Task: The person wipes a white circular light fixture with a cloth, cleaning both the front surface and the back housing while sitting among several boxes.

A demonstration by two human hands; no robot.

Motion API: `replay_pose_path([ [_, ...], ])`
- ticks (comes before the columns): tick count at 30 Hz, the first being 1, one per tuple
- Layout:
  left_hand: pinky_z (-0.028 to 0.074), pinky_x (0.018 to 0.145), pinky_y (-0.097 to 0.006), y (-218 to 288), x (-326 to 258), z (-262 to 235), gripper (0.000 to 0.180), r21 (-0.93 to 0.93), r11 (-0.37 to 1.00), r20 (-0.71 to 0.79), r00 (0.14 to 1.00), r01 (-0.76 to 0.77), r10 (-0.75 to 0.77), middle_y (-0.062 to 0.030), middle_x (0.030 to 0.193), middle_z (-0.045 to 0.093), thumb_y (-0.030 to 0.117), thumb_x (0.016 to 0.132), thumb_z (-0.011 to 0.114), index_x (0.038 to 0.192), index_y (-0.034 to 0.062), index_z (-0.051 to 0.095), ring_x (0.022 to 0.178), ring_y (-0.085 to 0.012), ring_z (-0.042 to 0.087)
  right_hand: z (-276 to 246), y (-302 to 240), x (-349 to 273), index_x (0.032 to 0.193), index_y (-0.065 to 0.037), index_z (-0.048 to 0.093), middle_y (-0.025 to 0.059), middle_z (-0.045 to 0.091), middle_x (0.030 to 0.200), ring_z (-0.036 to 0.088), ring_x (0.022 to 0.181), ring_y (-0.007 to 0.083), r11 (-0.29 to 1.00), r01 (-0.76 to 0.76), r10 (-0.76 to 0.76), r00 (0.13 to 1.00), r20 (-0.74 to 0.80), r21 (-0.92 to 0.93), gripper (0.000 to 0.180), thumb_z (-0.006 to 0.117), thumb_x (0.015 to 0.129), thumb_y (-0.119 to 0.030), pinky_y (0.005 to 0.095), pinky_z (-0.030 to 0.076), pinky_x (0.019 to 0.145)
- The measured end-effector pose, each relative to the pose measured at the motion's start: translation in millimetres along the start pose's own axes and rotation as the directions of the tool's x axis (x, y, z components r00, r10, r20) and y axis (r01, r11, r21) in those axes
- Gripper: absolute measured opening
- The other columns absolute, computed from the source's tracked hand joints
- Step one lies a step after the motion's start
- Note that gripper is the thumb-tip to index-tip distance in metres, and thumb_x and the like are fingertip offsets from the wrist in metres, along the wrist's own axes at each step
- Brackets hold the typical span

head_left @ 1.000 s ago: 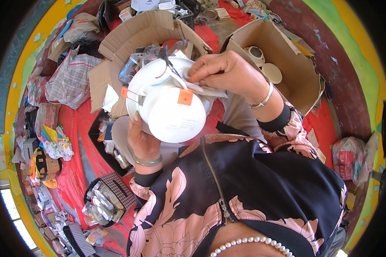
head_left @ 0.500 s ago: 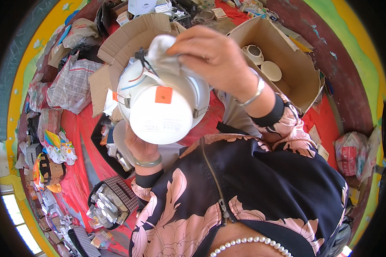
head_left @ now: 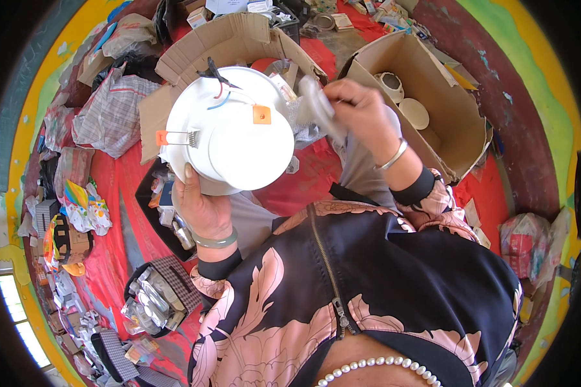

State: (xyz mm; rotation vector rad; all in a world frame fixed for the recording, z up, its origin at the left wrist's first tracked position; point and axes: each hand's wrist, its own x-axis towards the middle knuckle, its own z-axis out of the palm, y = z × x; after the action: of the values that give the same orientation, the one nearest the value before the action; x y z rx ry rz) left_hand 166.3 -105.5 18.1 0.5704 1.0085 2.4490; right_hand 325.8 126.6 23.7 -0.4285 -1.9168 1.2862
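Note:
My left hand [head_left: 203, 209] grips the rim of a white recessed downlight [head_left: 255, 155] from below, thumb on its edge. The downlight is tilted with its rounded back toward me. An orange square sticker [head_left: 261, 115] is on it, a spring clip [head_left: 190, 138] with an orange tab stands out at its left, and loose wires [head_left: 223, 84] rise at the top. To the right of the lamp, my right hand [head_left: 365, 119] is closed on a greyish-white cloth [head_left: 317, 106], smeared by motion and apart from the lamp.
At the right stands an open cardboard box [head_left: 448, 145] holding a white round lamp part [head_left: 390, 86] and a white disc [head_left: 413, 113]. Another open cardboard box [head_left: 229, 40] is behind the downlight. Checked bags [head_left: 113, 116] and a bin of packets [head_left: 155, 300] lie at left on red sheeting.
My right hand has come off the downlight with the cloth and moved right and down. The downlight has turned and shifted slightly up, bringing its left clip more into view.

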Motion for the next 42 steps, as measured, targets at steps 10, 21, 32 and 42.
replay_pose_path([
  [10,0.046,0.08,-0.028,-5,-14,32,0.035,0.452,0.875,0.147,0.982,-0.175,0.12,-0.01,0.107,0.059,0.022,0.097,0.045,0.118,-0.0062,0.049,0.093,-0.0142,0.056,29,-64,18,0.091,-0.001,0.067,0.0099,0.062,0.094,0.061,0.082,0.0211,0.877,0.419,-0.406,0.908,0.103,-0.233,0.025,0.053,0.071,0.006,0.028,0.049,0.072],
  [21,0.046,0.087,-0.033,-4,-13,36,0.039,0.426,0.904,0.053,0.999,-0.02,-0.003,-0.0144,0.116,0.055,0.022,0.098,0.042,0.127,-0.0046,0.041,0.103,-0.0213,0.056,54,-81,-8,0.083,0.001,0.065,0.0106,0.06,0.089,0.057,0.079,0.0259,0.578,0.75,-0.648,0.661,0.378,-0.32,0.019,0.063,0.064,-0.003,0.0317,0.05,0.068],
  [32,0.046,0.086,-0.032,-9,-7,31,0.032,0.302,0.952,-0.015,0.999,0.044,-0.041,-0.0115,0.116,0.055,0.015,0.098,0.041,0.124,-0.0021,0.044,0.101,-0.0198,0.057,57,-71,1,0.083,0.0,0.067,0.0094,0.06,0.088,0.058,0.081,0.0253,0.607,0.75,-0.671,0.661,0.334,-0.264,0.017,0.064,0.066,-0.002,0.0342,0.05,0.07],
  [42,0.045,0.089,-0.034,-12,-4,29,0.034,0.156,0.98,-0.056,0.991,0.125,-0.118,-0.0123,0.119,0.055,0.012,0.096,0.041,0.128,-0.0019,0.042,0.105,-0.0218,0.055,61,-63,-14,0.08,-0.003,0.062,0.0071,0.058,0.087,0.057,0.084,0.0271,0.595,0.791,-0.689,0.594,0.415,-0.143,0.017,0.061,0.064,-0.005,0.0325,0.051,0.07],
])
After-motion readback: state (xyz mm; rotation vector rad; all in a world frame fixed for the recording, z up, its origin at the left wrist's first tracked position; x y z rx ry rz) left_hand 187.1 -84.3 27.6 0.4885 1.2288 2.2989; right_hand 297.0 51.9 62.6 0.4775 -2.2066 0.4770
